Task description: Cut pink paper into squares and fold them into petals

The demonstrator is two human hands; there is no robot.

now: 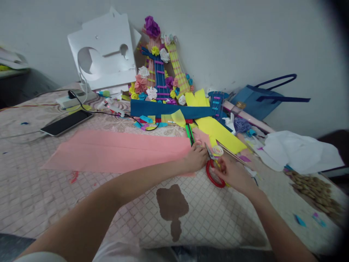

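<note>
A long strip of pink crepe paper lies folded lengthwise across the table. At its right end my left hand is closed over the paper, fingers bent and partly hidden. My right hand is closed at the red-handled scissors, its thumb across the handle loops. The blades point away from me, just right of my left fingers. Beyond those fingertips lies a green utility knife. A small roll of tape and a scrap of pink paper are close to the blades.
Blue crepe paper and yellow paper lie behind. Decorated paper bags with flowers lean on the wall. A phone, glue gun and power strip sit left; white sheeting and peanuts are right.
</note>
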